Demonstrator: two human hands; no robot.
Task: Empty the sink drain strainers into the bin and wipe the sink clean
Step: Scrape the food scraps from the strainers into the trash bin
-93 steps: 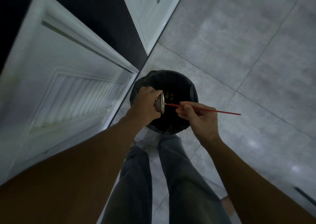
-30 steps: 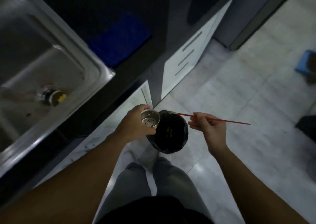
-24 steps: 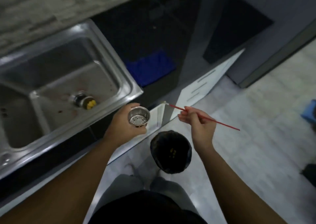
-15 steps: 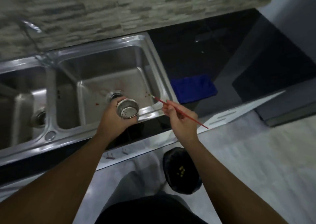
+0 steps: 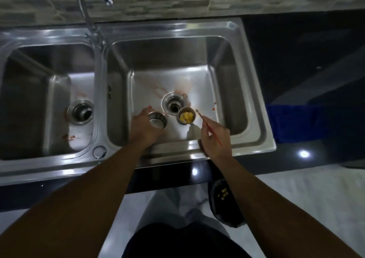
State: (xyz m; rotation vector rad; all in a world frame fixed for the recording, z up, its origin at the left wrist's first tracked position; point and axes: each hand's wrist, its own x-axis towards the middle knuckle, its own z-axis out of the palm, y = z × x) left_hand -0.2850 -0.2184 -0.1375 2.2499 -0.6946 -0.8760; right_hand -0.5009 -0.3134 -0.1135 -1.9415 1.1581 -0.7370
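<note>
My left hand (image 5: pixel 143 128) grips an empty steel drain strainer (image 5: pixel 157 120) over the right basin of the double sink (image 5: pixel 254 107), just left of the open drain hole (image 5: pixel 174 106). A second strainer (image 5: pixel 186 116) holding yellow food bits sits on the basin floor right of the drain. My right hand (image 5: pixel 214 137) pinches a thin red stick (image 5: pixel 209 127), its tip close to that full strainer. Reddish smears mark both basin floors. The black-lined bin (image 5: pixel 225 204) with yellow scraps inside stands on the floor below my right forearm.
The left basin has its own drain (image 5: pixel 80 111). A tap (image 5: pixel 92 9) rises behind the divider. A blue cloth (image 5: pixel 294 122) lies on the dark counter to the right of the sink. My legs stand close to the counter front.
I turned from the bin on the floor up to the sink. My left hand carried the emptied strainer over the right basin; my right hand brought the red stick along.
</note>
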